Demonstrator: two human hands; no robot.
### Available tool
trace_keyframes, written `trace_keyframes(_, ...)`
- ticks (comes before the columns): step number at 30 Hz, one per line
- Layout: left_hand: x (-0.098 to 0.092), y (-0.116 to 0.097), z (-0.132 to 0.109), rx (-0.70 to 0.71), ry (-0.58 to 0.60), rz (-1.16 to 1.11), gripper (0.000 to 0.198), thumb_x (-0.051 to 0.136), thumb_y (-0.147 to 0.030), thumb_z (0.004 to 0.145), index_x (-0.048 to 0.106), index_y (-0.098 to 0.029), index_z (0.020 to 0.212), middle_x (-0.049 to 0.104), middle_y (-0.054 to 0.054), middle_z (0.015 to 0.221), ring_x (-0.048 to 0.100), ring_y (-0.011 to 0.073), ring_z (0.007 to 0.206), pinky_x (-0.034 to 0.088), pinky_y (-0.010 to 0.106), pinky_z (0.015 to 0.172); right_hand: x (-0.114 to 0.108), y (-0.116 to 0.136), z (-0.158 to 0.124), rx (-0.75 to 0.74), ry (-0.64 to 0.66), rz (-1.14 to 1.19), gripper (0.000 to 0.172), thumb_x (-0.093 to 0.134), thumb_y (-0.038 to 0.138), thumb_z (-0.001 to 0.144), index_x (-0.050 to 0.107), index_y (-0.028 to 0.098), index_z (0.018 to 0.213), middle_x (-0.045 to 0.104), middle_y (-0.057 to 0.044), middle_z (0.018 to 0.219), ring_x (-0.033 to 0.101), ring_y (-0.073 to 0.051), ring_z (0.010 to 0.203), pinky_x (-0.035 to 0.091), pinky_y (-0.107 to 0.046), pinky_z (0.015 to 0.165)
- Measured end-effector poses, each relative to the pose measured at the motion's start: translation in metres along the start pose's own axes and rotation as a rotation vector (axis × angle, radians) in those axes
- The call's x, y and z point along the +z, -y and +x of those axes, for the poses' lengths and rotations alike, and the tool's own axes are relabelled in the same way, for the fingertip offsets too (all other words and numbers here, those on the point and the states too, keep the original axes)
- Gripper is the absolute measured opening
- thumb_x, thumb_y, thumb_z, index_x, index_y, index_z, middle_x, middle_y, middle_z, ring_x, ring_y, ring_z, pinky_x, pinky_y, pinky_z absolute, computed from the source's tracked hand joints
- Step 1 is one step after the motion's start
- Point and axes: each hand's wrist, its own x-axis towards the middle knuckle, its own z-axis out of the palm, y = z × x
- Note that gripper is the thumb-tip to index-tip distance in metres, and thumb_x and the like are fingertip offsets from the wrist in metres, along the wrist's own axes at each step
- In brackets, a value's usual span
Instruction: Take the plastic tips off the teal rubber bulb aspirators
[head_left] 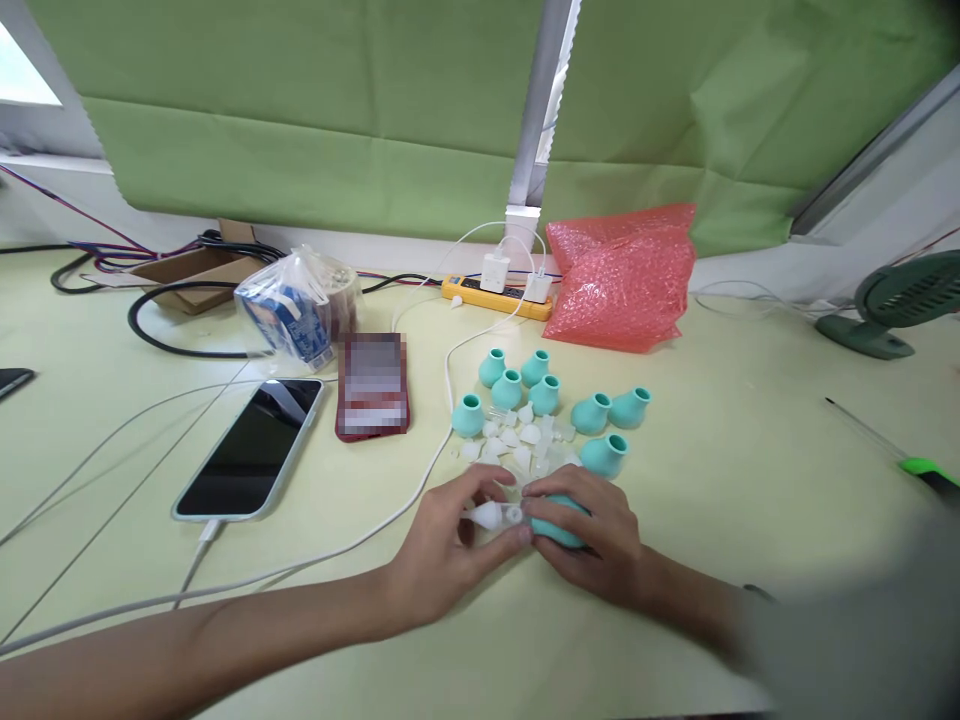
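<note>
My left hand (450, 545) pinches a clear-and-white plastic nozzle piece (491, 515), its pointed white end toward my palm. Fingers of my right hand (592, 530) wrap round a teal rubber bulb (559, 522), whose left end meets the nozzle piece. Just beyond the hands lies a pile of small white and clear plastic parts (529, 435). Several teal bulbs (470, 416) stand or lie around that pile, most with their round openings up; one (604, 455) lies close to my right hand.
At the left are a phone with a cable (251, 450), a red-cased phone (373, 388) and a bagged blue box (289, 315). Behind sit a yellow power strip (495, 297) and red bubble wrap (621, 280). A screwdriver (870, 432) and green fan (907, 295) are right. A white cable (390, 520) crosses the table (750, 450).
</note>
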Motion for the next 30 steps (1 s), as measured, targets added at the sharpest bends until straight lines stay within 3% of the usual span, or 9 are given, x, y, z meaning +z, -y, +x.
trace_keyframes(2, -0.001, 0.0, 0.0, 0.19, -0.009, 0.156, 0.015, 0.054, -0.021, 0.077, 0.056, -0.015, 0.091, 0.058, 0.005, 0.079, 0.049, 0.0142, 0.072, 0.045, 0.027, 0.063, 0.002, 0.001, 0.0, -0.019, -0.013, -0.001, 0.021, 0.059, 0.012, 0.069, 0.056, 0.021, 0.087, 0.061, -0.005, 0.077, 0.056, -0.016, 0.065, 0.044, -0.029, 0.055)
trace_keyframes(4, -0.003, 0.002, 0.003, 0.316, -0.039, 0.275, 0.012, 0.052, -0.019, 0.079, 0.06, -0.014, 0.088, 0.059, 0.006, 0.079, 0.048, 0.016, 0.075, 0.045, 0.031, 0.067, 0.002, -0.001, -0.001, 0.004, -0.034, 0.023, 0.023, 0.062, 0.015, 0.068, 0.054, 0.019, 0.089, 0.061, -0.005, 0.076, 0.056, -0.016, 0.066, 0.044, -0.029, 0.055)
trace_keyframes(11, -0.01, 0.015, 0.013, 0.655, -0.135, 0.708, 0.008, 0.056, -0.016, 0.077, 0.06, -0.013, 0.082, 0.06, 0.005, 0.072, 0.045, 0.0154, 0.069, 0.045, 0.025, 0.052, 0.002, -0.006, -0.006, 0.02, -0.012, 0.033, 0.024, 0.064, 0.017, 0.067, 0.053, 0.018, 0.088, 0.06, -0.005, 0.075, 0.055, -0.015, 0.066, 0.044, -0.027, 0.055)
trace_keyframes(16, -0.009, 0.02, 0.01, 0.79, -0.161, 0.822, 0.005, 0.059, -0.013, 0.074, 0.057, -0.012, 0.078, 0.059, 0.003, 0.07, 0.047, 0.0151, 0.071, 0.041, 0.021, 0.047, 0.003, -0.005, -0.009, 0.025, 0.018, -0.006, 0.02, 0.061, 0.015, 0.069, 0.051, 0.019, 0.087, 0.058, -0.003, 0.071, 0.053, -0.015, 0.063, 0.04, -0.028, 0.054)
trace_keyframes(20, -0.009, 0.021, 0.009, 0.791, -0.121, 0.773, 0.004, 0.059, -0.009, 0.073, 0.057, -0.011, 0.075, 0.059, 0.002, 0.068, 0.047, 0.0138, 0.067, 0.042, 0.023, 0.049, 0.004, -0.006, -0.011, -0.022, 0.032, -0.05, 0.02, 0.058, 0.012, 0.07, 0.051, 0.018, 0.087, 0.056, -0.003, 0.07, 0.052, -0.014, 0.062, 0.037, -0.029, 0.056)
trace_keyframes(27, -0.014, 0.015, 0.017, 0.592, 0.021, 0.395, 0.009, 0.051, -0.008, 0.076, 0.059, -0.012, 0.079, 0.058, 0.005, 0.07, 0.043, 0.0135, 0.066, 0.044, 0.028, 0.059, 0.003, -0.008, -0.011, -0.077, 0.032, -0.098, 0.02, 0.055, 0.007, 0.07, 0.052, 0.019, 0.086, 0.057, -0.001, 0.071, 0.051, -0.013, 0.062, 0.033, -0.028, 0.056)
trace_keyframes(30, -0.016, 0.012, 0.017, 0.557, 0.057, 0.416, 0.009, 0.051, -0.008, 0.077, 0.059, -0.012, 0.078, 0.057, 0.005, 0.071, 0.043, 0.0146, 0.068, 0.045, 0.027, 0.059, 0.0, -0.008, -0.009, -0.135, 0.049, -0.144, 0.021, 0.054, 0.004, 0.069, 0.054, 0.018, 0.084, 0.059, -0.002, 0.071, 0.05, -0.013, 0.063, 0.033, -0.029, 0.056)
